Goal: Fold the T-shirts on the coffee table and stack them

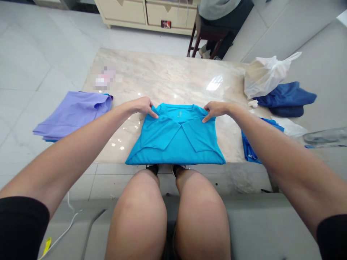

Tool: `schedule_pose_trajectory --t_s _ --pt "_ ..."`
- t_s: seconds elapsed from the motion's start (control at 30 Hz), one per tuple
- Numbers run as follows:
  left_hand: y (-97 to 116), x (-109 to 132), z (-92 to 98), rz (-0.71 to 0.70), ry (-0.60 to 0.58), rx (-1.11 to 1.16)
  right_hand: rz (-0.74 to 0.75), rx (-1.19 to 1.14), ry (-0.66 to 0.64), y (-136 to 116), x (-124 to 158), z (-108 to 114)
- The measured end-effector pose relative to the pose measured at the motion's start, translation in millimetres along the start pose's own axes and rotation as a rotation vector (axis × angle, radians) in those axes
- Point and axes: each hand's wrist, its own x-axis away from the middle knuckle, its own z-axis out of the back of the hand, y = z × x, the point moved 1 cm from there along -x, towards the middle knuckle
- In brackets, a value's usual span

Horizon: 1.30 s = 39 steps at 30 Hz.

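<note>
Before us stretches a marble-topped table (pixel 168 72). At the middle of its near edge lies our turquoise T-shirt (pixel 173 141), its sleeves folded inward. To the left sits a garment stack (pixel 72 112), lavender on top; far right, a white plastic bag (pixel 267 74) rests beside navy cloth (pixel 288 95), possibly trousers. Our left hand (pixel 144 105) and right hand (pixel 216 109) pinch the shirt's far shoulders between thumbs and fingers.
</note>
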Motion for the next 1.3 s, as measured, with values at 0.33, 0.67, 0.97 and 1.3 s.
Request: schedule_pose_trajectory --t_s 0.33,0.67,0.97,1.3 --pt "38 11 31.8 -0.088 0.076 -0.295 -0.069 0.109 0.309 -23 23 32" --pt "91 -49 121.0 -0.304 0.759 -0.307 -0.197 0.104 1.017 -72 14 116" --pt "33 102 50.7 -0.489 0.728 -0.159 0.232 0.098 1.23 -42 92 -1" --pt "-51 172 -11.5 -0.598 0.236 -0.513 0.398 0.313 0.743 -33 145 -117"
